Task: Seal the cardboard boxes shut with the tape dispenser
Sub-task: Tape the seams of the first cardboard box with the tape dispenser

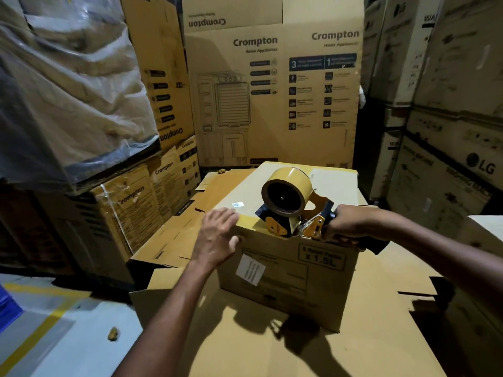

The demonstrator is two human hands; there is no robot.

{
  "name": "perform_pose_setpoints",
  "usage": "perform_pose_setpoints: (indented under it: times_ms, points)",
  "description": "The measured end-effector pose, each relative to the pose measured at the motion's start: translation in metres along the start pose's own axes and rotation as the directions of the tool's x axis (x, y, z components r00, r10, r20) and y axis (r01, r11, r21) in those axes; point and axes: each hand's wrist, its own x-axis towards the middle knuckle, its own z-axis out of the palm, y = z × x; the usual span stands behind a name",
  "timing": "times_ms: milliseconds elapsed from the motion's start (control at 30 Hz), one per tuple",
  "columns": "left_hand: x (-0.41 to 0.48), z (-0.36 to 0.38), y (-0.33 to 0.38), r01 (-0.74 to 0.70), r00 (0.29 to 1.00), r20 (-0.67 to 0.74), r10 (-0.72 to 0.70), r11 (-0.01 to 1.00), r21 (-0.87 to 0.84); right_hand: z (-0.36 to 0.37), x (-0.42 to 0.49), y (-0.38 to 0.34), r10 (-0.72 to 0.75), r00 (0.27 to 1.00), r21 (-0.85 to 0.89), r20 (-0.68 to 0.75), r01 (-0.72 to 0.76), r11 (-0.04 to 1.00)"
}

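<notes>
Observation: the small box (294, 270) stands on flattened cardboard sheets (245, 341) directly in front of you, its top flaps folded down and level. The tape dispenser (288, 213) sits at the near edge of the box top, roll (285, 191) uppermost, with its front end at the corner where the top meets the front face.

Hands: your right hand (344, 224) has its fingers wrapped firmly around the dispenser's handle. Your left hand (217, 232) lies on the near left corner of the box. Its fingers are fairly straight across the top and its thumb is against the front face. It presses rather than grasps.

Progress, as judged: the box is closed, and taping is in hand on this box only. With the dispenser at the near edge, you are either starting or finishing a strip. The roll hides the seam, so I cannot tell whether tape already runs along the top. No tape tail shows on the front face.

Outstanding: confirm the strip covers the seam and folds down over both end faces. The large printed box (272, 99) behind stands with its upper flaps raised and appears unsealed. The stacked boxes on the right (449, 159) cannot be assessed from here.
</notes>
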Motion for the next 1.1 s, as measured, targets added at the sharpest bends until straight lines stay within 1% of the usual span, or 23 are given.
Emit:
perform_pose_setpoints:
  times_ms: [33,67,100,200,267,367,467,667,833,900,1000,1100]
  points:
    - [0.000,0.003,0.014,-0.052,0.999,0.008,0.052,0.999,-0.016,0.001,0.000,0.000,-0.005,1.000,0.002,0.000,0.005,1.000]
    - [0.000,0.007,0.029,-0.072,0.997,0.016,0.073,0.996,-0.046,0.002,-0.002,0.000,-0.013,1.000,-0.002,-0.007,0.013,1.000]
    - [0.000,0.011,0.042,-0.061,0.998,0.015,0.062,0.994,-0.090,0.004,-0.002,0.000,-0.022,1.000,-0.005,-0.014,0.022,1.000]
    - [-0.001,0.016,0.063,0.037,0.999,-0.010,-0.040,0.974,-0.225,0.008,-0.004,0.008,-0.046,0.999,0.031,-0.026,0.047,0.998]
    - [-0.003,0.014,0.064,0.064,0.997,-0.017,-0.070,0.966,-0.249,0.011,-0.006,0.014,-0.062,0.998,0.056,-0.020,0.063,0.996]
    - [-0.003,0.011,0.064,0.064,0.997,-0.020,-0.071,0.968,-0.244,0.011,-0.010,0.021,-0.088,0.996,0.084,-0.030,0.091,0.992]
    - [-0.003,0.007,0.065,0.103,0.994,0.002,-0.106,0.962,-0.255,0.005,-0.019,0.031,-0.092,0.995,0.074,-0.033,0.094,0.993]
    - [-0.003,0.005,0.070,0.145,0.989,0.047,-0.138,0.958,-0.246,-0.021,-0.058,0.086,-0.062,0.996,0.083,-0.058,0.067,0.994]
    - [-0.002,0.003,0.083,0.159,0.987,0.056,-0.151,0.963,-0.218,-0.027,-0.079,0.121,-0.046,0.996,0.117,-0.074,0.055,0.992]
    - [0.000,0.001,0.092,0.168,0.984,0.081,-0.156,0.971,-0.171,-0.024,-0.082,0.124,-0.056,0.994,0.121,-0.098,0.067,0.990]
    - [0.006,-0.007,0.114,0.124,0.988,0.103,-0.112,0.985,-0.124,-0.021,-0.084,0.120,-0.077,0.991,0.127,-0.109,0.091,0.988]
    - [0.012,-0.015,0.146,-0.006,0.992,0.126,0.018,0.995,-0.096,-0.018,-0.083,0.117,-0.088,0.989,0.130,-0.115,0.103,0.986]
